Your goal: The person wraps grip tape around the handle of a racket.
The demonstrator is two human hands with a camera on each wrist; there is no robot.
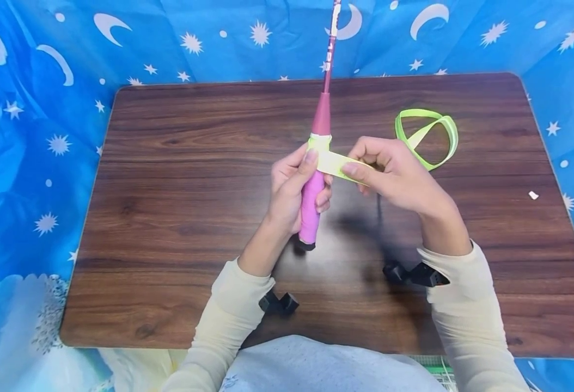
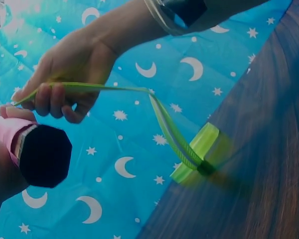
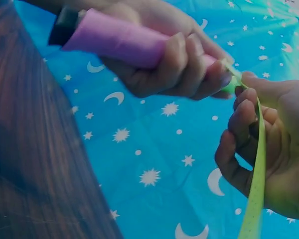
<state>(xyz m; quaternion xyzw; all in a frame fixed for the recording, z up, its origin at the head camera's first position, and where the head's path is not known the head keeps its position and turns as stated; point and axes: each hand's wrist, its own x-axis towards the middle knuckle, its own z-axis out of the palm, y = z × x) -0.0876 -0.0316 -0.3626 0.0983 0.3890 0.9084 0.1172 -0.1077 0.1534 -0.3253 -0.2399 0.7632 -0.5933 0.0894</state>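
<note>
My left hand (image 1: 289, 188) grips a racket by its pink-wrapped handle (image 1: 309, 209), thumb pressed near the top of the wrap. The dark red shaft (image 1: 327, 71) points away and runs out of the head view; a black cap (image 3: 63, 26) ends the handle. Yellow-green grip tape (image 1: 333, 163) circles the handle's top just below the cone. To the right of the handle, my right hand (image 1: 395, 171) pinches this tape between thumb and fingers, holding it out taut. From there the loose tape (image 2: 172, 132) drops toward the table in the left wrist view.
A loop of the same tape (image 1: 451, 139) lies on the brown wooden table (image 1: 184, 218) beyond my right hand. A small white scrap (image 1: 533, 195) is near the right edge. Blue cloth (image 1: 228, 49) with moons and stars hangs around the table. Black devices (image 1: 279, 303) sit at both wrists.
</note>
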